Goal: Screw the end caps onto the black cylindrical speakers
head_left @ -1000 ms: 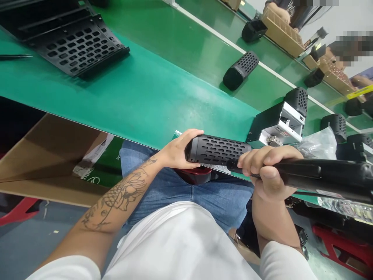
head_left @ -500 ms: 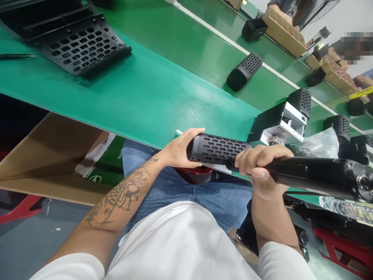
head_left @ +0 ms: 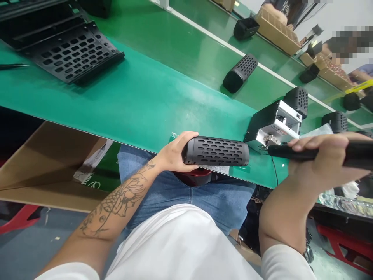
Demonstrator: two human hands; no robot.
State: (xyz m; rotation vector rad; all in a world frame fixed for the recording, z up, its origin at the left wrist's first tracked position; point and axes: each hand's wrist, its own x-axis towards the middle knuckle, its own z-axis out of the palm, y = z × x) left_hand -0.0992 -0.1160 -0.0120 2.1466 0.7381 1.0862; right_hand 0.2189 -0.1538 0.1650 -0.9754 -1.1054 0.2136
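Observation:
My left hand (head_left: 175,153) is wrapped round the left end of a black perforated cylindrical housing (head_left: 220,151), which lies sideways at the table's near edge. My right hand (head_left: 329,161) grips a black electric screwdriver (head_left: 359,153), whose back end runs out of view at the right. Its nose points left, close to the front of a black and silver screw feeder box (head_left: 275,126). Whether the bit touches the feeder, I cannot tell. A gap separates the screwdriver from the housing.
On the green table (head_left: 140,101) a perforated black panel (head_left: 70,54) lies at upper left, beside tweezers (head_left: 13,66). Another cylindrical housing (head_left: 240,74) lies farther back, with more beyond. A cardboard box (head_left: 52,155) stands below left. People sit across the table.
My right hand has moved the screwdriver up and right, away from the housing to the screw feeder. My left hand still holds the housing in about the same place.

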